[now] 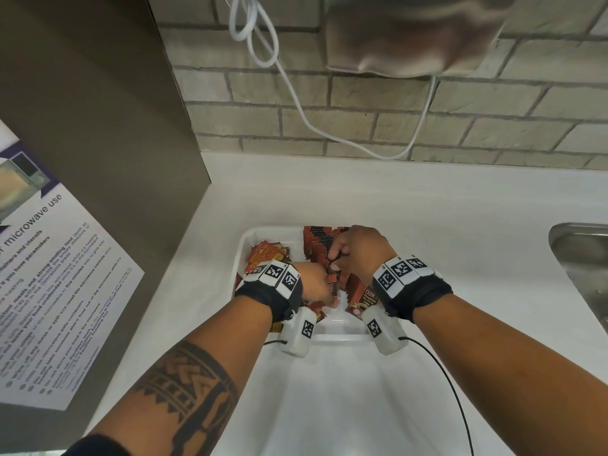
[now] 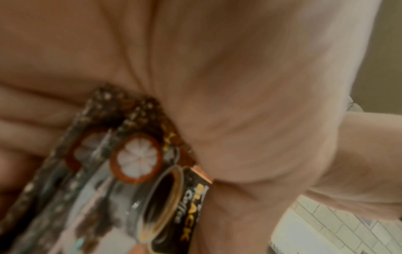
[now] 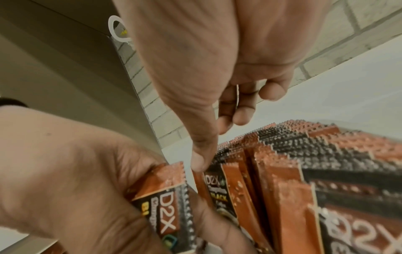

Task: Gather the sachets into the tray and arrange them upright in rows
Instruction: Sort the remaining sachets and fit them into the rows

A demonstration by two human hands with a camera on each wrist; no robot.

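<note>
Two hands work over the white tray, which sits on the white counter w/ a steel sink well off to its right. Left hand is curled round a small bunch of D2X sachets, thumb clamped on the top one; left wrist view shows the same bunch pressed into the palm, blurry. Right hand is over the tray's far-right part, thumb and forefinger closed narrow on the top edge of one sachet at the near end of the upright row. That row stands on edge along the tray's right side, packed tight, orange and black tops up. Loose sachets lie flat in a heap in the tray's far-left corner; a few more near the front left, partly hidden by the left wrist. Brick wall w/ a white cable behind the tray; microwave notice on the panel to the tray's left.
</note>
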